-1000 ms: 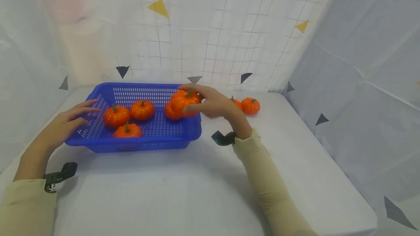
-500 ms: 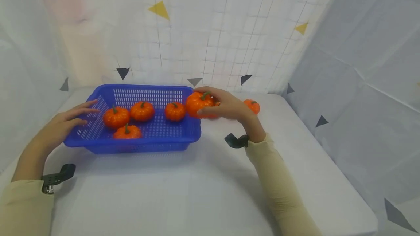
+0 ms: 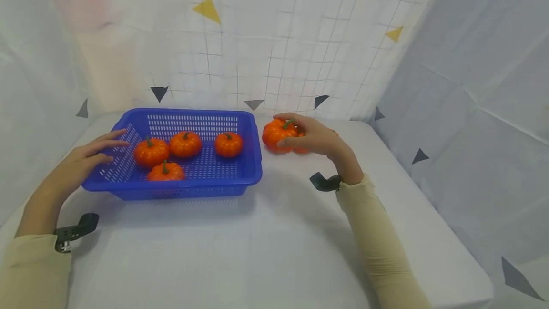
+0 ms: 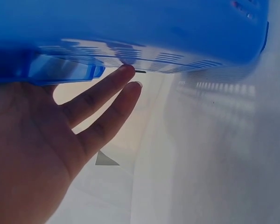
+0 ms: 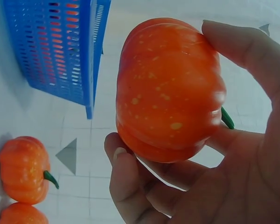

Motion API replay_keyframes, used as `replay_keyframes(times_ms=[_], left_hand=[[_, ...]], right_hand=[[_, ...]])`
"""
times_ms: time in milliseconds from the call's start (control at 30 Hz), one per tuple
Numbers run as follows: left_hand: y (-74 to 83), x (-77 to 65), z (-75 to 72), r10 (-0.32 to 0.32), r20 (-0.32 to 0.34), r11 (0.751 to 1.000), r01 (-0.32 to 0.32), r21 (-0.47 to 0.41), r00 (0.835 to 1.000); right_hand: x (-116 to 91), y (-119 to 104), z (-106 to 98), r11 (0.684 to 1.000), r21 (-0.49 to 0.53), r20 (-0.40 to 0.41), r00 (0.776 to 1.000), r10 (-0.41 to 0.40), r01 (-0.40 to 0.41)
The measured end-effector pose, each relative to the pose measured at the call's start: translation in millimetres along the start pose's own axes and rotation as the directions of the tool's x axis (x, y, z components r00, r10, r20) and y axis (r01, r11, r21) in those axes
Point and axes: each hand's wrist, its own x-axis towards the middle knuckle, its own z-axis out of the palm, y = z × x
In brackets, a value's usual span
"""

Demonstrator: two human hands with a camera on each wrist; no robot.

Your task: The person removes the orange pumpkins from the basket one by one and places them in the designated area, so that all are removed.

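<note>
My right hand (image 3: 317, 137) grips a shiny orange mini pumpkin (image 3: 276, 136) with a green stem, just right of the blue basket (image 3: 184, 186). In the right wrist view, the thumb and fingers curl round the held pumpkin (image 5: 168, 93), which is raised off the table. My left hand (image 3: 81, 162) is at the basket's left side, its fingers extended along the rim and holding nothing. The left wrist view shows those fingers (image 4: 107, 119) close to the basket's slotted wall (image 4: 177, 32). Several pumpkins sit inside the basket, among them one pumpkin (image 3: 228, 145) near its right end.
Two more pumpkins stand on the white table (image 3: 274, 252) beyond the right hand, partly hidden by it; one pumpkin (image 5: 24, 170) shows plainly in the right wrist view. A white gridded sheet (image 3: 257, 37) rises behind the table, and a grey sheet (image 3: 480, 85) on the right.
My right hand has carried the pumpkin rightward, from over the basket's right end out past its rim. The left hand and the basket have stayed in place.
</note>
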Motion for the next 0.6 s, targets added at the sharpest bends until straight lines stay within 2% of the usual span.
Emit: replay_keyframes(times_ms=[100,333,500,600], left_hand=[[-0.6,-0.6,-0.1,-0.003,-0.004,1.0,0.003,0.003,1.0],[-0.8,-0.6,1.9,0.037,-0.008,0.999,-0.037,-0.007,0.999],[1.9,-0.5,1.1,0.024,-0.016,1.0,-0.024,-0.001,1.0],[1.9,-0.5,1.8,0.039,-0.015,0.999,-0.039,0.003,0.999]], right_hand=[[-0.2,3.6,-0.5,1.0,0.0,0.0,1.0,-0.006,0.006],[1.1,20.7,-2.8,1.0,-0.008,-0.015,1.0,0.021,-0.021],[3.3,30.6,-4.6,1.0,0.019,-0.008,1.0,0.025,-0.025],[4.8,33.5,-5.5,0.999,0.03,-0.001,0.999,0.035,-0.035]])
